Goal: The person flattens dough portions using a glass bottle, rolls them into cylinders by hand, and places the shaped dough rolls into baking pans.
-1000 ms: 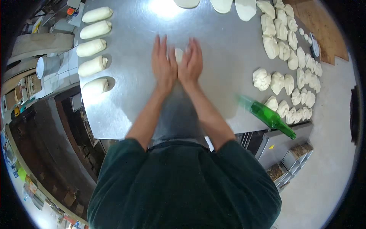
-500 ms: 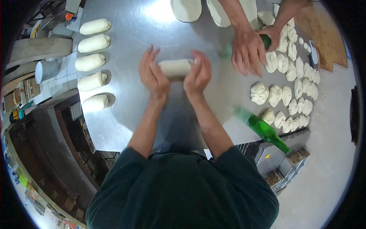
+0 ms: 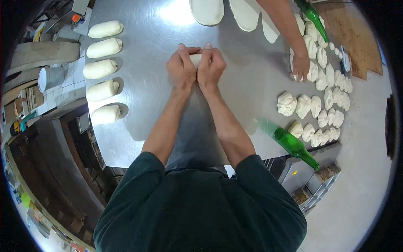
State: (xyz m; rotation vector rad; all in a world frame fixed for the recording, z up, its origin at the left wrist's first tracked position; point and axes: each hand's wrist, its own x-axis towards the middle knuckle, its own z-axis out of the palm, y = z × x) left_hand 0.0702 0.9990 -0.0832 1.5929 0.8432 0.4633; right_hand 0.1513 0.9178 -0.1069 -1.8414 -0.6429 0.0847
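Both my hands meet at the middle of the metal table (image 3: 151,96), closed around one roll of dough (image 3: 195,60). My left hand (image 3: 181,67) grips its left side and my right hand (image 3: 211,67) its right side, thumbs pointing away from me. Only a pale strip of the dough shows between them; the rest is hidden under my palms and fingers. Left of my hands, several smooth dough rolls (image 3: 100,69) lie in a column along the table's left edge.
A co-worker's hand (image 3: 301,67) touches dough pieces (image 3: 311,71) at the right. One green bottle (image 3: 312,19) is at the far right, another green bottle (image 3: 296,147) near the right front edge. Flattened dough sheets (image 3: 206,11) lie at the far side. A wooden board (image 3: 352,38) adjoins the table.
My hands have come together and closed over the dough roll, which showed fully between them before. The co-worker's bottle moved to the far right, and one of their hands now reaches the dough pieces.
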